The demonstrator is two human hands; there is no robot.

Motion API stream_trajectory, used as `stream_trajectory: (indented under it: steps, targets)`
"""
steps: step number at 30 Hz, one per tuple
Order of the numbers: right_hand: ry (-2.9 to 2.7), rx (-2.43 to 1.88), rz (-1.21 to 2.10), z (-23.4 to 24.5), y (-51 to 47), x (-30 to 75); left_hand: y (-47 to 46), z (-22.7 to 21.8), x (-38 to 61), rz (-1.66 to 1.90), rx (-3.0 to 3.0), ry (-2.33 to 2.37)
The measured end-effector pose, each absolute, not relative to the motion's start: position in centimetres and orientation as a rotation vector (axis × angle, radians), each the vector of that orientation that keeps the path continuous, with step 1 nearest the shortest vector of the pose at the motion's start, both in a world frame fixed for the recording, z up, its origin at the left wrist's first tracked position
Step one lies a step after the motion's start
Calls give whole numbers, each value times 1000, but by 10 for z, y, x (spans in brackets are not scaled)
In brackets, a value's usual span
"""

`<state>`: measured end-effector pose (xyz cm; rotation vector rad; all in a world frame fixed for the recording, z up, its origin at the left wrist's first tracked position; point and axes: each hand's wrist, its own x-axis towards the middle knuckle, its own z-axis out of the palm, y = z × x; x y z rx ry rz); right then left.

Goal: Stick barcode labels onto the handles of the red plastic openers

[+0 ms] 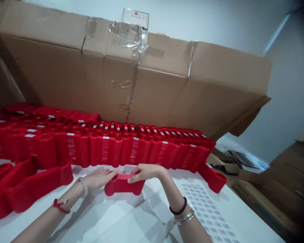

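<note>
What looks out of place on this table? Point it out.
A red plastic cartridge sits askew past the right end of the row, slanting away from the neat line. Behind it, a strip of clear tape hangs loose and crumpled on the cardboard carton.

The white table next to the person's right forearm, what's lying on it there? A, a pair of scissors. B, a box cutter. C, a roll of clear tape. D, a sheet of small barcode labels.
D: a sheet of small barcode labels lies on the white table, in rows of printed codes beside the right forearm.
</note>
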<state>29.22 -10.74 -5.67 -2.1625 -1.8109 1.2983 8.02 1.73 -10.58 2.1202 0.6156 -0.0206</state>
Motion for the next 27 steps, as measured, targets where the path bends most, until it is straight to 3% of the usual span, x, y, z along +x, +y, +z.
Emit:
stream_trajectory:
  steps: [12, 27]
  targets:
    - [-1963, -2027, 912, -52, -108, 263, 10, -91, 78, 104, 2303, 501]
    - [-1958, -2257, 700, -47, -115, 253, 7, -99, 80, 239, 2644, 400]
